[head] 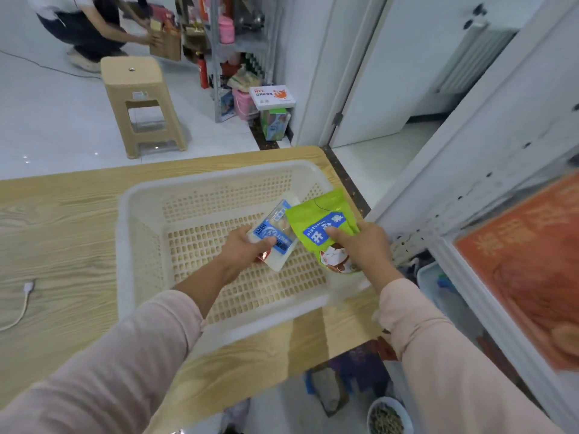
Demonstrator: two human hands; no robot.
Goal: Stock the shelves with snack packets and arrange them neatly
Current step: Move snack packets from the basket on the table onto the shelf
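- The left hand (247, 245) grips a white-and-blue packet (277, 234), fingers curled round its near end, low inside the basket (134, 220).
- The right hand (365, 245) pinches a green packet (319, 220) by its right edge, thumb on the blue label; the packet hangs tilted over the basket's right rim.
- The two packets lie just beside each other, the green one overlapping the white one's far corner.
- The basket, a white slotted plastic one, sits on a wooden table (62, 220) near its right end; apart from the packets its floor shows bare.
- A white cable (23, 300) lies on the table at the left.
- To the right stands a white shelf (470, 195) with a perforated back panel; a blurred orange packet (529, 267) lies on it, close to the camera.
- Beyond the table, a beige stool (141, 101) stands on the pale floor.
- At top left another person (91, 23) crouches, reaching toward a cluttered metal rack (216, 57).
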